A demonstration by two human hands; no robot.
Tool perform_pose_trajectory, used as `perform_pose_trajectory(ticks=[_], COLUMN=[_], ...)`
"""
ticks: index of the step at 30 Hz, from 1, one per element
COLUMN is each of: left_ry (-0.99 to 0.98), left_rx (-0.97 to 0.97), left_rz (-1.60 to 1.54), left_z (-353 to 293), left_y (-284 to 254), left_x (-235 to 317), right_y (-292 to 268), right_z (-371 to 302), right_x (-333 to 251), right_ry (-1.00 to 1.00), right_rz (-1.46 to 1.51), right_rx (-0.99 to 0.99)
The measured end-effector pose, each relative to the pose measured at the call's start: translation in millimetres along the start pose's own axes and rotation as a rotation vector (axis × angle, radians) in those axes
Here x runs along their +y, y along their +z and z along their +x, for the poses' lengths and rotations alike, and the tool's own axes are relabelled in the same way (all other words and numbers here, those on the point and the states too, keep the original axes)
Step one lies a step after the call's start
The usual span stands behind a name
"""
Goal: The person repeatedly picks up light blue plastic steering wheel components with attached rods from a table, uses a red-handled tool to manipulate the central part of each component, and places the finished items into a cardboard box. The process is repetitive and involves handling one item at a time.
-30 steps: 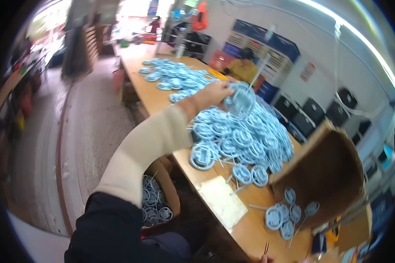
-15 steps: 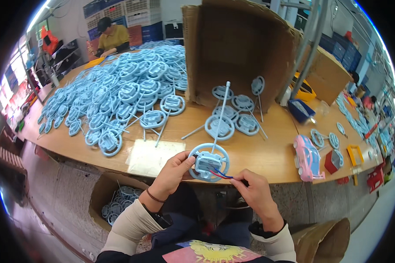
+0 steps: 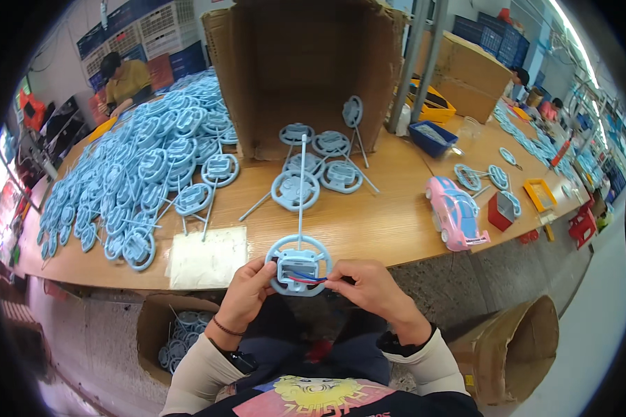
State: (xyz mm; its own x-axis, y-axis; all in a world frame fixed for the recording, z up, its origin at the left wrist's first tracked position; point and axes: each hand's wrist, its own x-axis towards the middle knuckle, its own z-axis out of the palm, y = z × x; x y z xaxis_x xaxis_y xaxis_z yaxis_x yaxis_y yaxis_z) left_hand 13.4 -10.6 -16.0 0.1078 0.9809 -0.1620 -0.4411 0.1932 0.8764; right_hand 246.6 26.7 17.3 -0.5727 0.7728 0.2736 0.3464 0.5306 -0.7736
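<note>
In the head view, the left hand grips the left rim of a light-blue wheel at the near edge of the table; the right hand pinches red and blue wires. Similar wheels lie heaped leftward.

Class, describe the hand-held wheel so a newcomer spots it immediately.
Find the big cardboard box on the wooden table. Below it in view, at the table's near edge, is the light-blue wheel. Unlike wheels lying nearby, it's held: left hand gripping, right hand pinching wires.
</note>
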Motion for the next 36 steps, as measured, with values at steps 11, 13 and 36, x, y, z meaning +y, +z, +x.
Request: perform_pose_trajectory(ticks=[11,13,36], left_ry=[-0.048,-0.005,0.751], left_rx=[-0.142,-0.135,0.106], left_rz=[-0.216,-0.194,1.426], left_z=[-8,-13,101], left_y=[-2,-5,-8], left_x=[-18,-13,43], right_y=[17,23,14], right_z=[-8,-6,12], right_x=[3,1,76], right_ry=[0.05,0.051,0.29], right_rz=[0.158,0.178,0.703], right_rx=[-0.05,-0.067,0.34])
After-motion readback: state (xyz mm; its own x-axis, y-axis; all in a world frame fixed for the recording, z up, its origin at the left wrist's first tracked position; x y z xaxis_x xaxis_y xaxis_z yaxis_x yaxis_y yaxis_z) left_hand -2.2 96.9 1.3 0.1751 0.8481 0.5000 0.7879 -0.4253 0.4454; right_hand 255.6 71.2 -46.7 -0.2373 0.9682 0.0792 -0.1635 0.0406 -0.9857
